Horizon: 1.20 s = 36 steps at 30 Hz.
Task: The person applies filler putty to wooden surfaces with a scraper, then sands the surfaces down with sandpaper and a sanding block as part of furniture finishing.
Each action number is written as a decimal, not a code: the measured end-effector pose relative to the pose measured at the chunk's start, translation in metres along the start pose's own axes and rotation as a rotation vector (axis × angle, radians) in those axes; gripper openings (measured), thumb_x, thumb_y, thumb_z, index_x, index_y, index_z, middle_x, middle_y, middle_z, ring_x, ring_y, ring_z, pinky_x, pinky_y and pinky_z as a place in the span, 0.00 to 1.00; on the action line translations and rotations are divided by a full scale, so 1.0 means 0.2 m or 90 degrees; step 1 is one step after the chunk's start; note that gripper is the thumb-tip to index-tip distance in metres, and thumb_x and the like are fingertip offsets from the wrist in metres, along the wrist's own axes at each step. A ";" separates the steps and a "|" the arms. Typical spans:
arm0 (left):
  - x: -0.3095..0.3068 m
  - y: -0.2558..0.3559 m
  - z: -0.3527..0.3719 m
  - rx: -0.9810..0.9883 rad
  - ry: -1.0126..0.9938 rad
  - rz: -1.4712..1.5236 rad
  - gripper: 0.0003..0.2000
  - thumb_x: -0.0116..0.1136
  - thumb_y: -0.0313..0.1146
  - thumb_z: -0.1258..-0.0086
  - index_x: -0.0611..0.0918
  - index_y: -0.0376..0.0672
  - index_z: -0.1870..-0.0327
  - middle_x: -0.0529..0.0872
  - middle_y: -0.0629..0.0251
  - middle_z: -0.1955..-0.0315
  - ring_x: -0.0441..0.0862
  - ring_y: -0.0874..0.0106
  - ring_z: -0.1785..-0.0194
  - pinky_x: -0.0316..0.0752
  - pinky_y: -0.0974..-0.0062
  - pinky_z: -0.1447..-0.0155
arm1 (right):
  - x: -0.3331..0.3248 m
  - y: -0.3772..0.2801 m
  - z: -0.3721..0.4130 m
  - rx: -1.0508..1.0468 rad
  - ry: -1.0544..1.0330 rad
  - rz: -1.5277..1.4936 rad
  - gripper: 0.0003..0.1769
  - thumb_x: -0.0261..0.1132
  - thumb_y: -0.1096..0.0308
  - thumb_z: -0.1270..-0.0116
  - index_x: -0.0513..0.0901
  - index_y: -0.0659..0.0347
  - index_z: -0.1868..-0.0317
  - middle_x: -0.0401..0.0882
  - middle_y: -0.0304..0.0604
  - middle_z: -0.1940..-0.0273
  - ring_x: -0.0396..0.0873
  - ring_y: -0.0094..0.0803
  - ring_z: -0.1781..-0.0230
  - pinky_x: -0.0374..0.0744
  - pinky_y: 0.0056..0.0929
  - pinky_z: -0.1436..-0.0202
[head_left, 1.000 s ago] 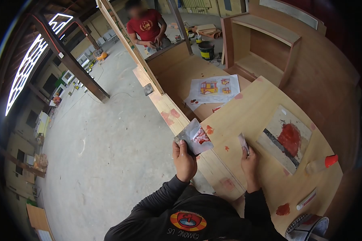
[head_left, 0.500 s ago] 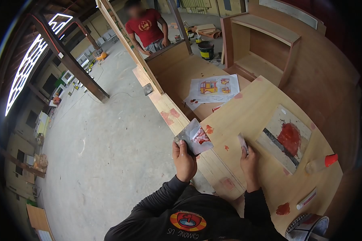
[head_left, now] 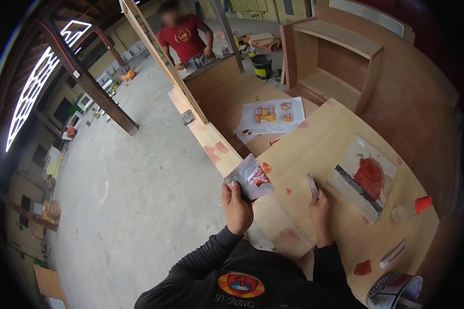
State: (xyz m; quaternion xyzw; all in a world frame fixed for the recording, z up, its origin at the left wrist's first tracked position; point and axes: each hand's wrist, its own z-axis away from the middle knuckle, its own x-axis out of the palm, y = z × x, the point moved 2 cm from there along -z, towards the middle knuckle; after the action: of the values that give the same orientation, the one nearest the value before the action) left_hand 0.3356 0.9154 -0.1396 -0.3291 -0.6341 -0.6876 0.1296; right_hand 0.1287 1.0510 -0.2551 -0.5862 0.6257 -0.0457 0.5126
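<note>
Looking down at the work: the left hand (head_left: 237,206) has its grip clenched on the bottom corner of a flat grey metal scraper plate (head_left: 250,177), thumb on top. The plate is held up in the air, tilted, just off the left edge of the light wooden table (head_left: 314,139). There's a smear of red putty (head_left: 258,177) on its upper face.

The right hand (head_left: 320,205) is over the table, near the edge closest to the person. Its grip is closed around a small pale putty blade (head_left: 311,183) that sticks up out of the fingers. The blade is near the plate but not touching it. Can't tell if the hand rests on the wood or hovers.

Just right of that hand, a pale rectangular mixing board (head_left: 345,170) lies flat on the table with a big red blob and a dark stripe on it. Past it, a beige squeeze bottle with a red cap (head_left: 410,208) lies on its side. Closer in there's a white tube with a red tip (head_left: 393,255), also lying down, with a red splotch (head_left: 362,268) on the wood beside it. Small red patches dot the table and the long pale wooden beam (head_left: 211,139) along its left side.

Further back, a printed paper sheet with a yellow-and-red drawing (head_left: 270,116) lies on a brown panel. A black bucket (head_left: 262,66) stands beyond that, and another person in a red T-shirt (head_left: 183,36) is at the far end. The grey concrete floor (head_left: 129,190) is off to the left.
</note>
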 end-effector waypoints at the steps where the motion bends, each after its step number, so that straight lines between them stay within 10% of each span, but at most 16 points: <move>1: 0.00 0.00 0.00 -0.001 -0.001 -0.001 0.11 0.38 0.33 0.16 0.70 0.40 0.41 0.80 0.60 0.49 0.81 0.68 0.47 0.80 0.64 0.43 | 0.00 0.00 0.00 0.001 0.001 0.000 0.11 0.64 0.68 0.32 0.84 0.68 0.57 0.82 0.60 0.66 0.81 0.59 0.65 0.78 0.49 0.60; 19: -0.05 0.00 -0.04 0.035 -0.005 -0.022 0.14 0.38 0.31 0.16 0.68 0.38 0.36 0.79 0.59 0.44 0.78 0.72 0.44 0.74 0.70 0.38 | -0.11 -0.01 0.12 0.118 -0.038 -0.040 0.10 0.63 0.71 0.32 0.83 0.68 0.55 0.83 0.63 0.62 0.82 0.60 0.61 0.80 0.45 0.58; 27: -0.01 0.00 -0.10 0.018 -0.060 -0.007 0.14 0.39 0.34 0.16 0.68 0.40 0.36 0.78 0.61 0.45 0.78 0.72 0.44 0.78 0.68 0.42 | -0.22 -0.20 0.13 0.256 0.010 -0.417 0.11 0.62 0.69 0.26 0.81 0.72 0.55 0.83 0.38 0.64 0.77 0.23 0.64 0.77 0.27 0.58; 36: 0.11 0.06 -0.24 0.057 -0.076 0.033 0.18 0.38 0.33 0.17 0.60 0.43 0.29 0.73 0.60 0.40 0.74 0.68 0.38 0.74 0.65 0.36 | -0.17 -0.57 -0.04 0.177 -0.024 -0.581 0.09 0.63 0.71 0.28 0.81 0.70 0.56 0.82 0.37 0.64 0.76 0.22 0.66 0.76 0.25 0.59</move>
State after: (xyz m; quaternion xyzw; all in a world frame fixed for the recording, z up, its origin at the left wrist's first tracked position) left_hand 0.3120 0.8731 -0.1155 -0.3800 -0.6620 -0.6341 0.1237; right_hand 0.1946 1.0390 -0.1559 -0.7278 0.2830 -0.3387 0.5249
